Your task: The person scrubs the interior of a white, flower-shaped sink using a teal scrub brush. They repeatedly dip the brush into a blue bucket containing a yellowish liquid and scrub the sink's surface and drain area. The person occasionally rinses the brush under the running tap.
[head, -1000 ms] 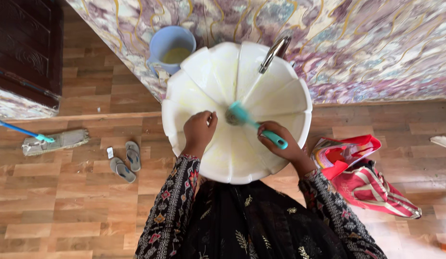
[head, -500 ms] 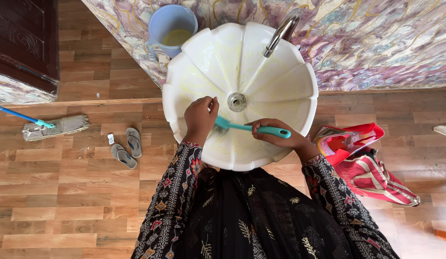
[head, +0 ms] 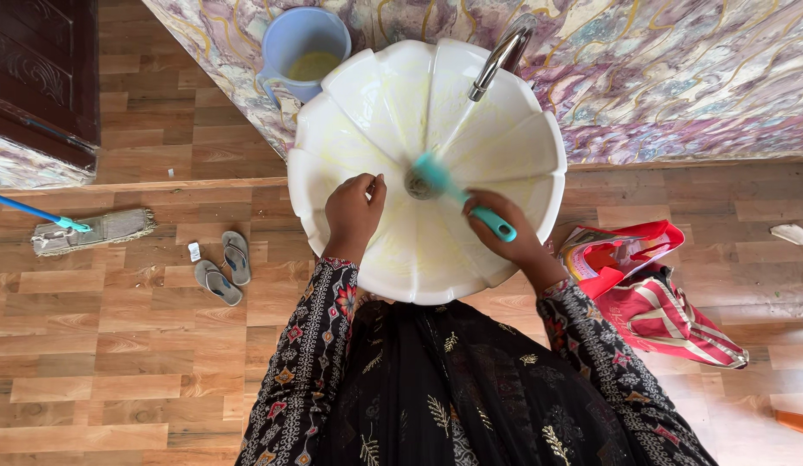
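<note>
A white petal-shaped washbasin (head: 513,160) with yellowish streaks stands in front of me. My right hand (head: 505,226) grips the handle of a teal scrub brush (head: 457,194), whose blurred head lies over the drain in the basin's middle. My left hand (head: 351,211) rests inside the basin left of the drain, fingers curled, and I cannot tell if it holds anything. A chrome tap (head: 498,53) leans over the basin from the far rim.
A light blue jug (head: 302,47) with yellow liquid stands behind the basin against a marbled wall (head: 677,69). On the wooden floor lie a mop (head: 82,229), a pair of grey slippers (head: 222,269) and a red striped bag (head: 651,298).
The brush head has swung from beside my left hand, at the near side of the basin, up to the drain. The handle now points diagonally instead of sideways.
</note>
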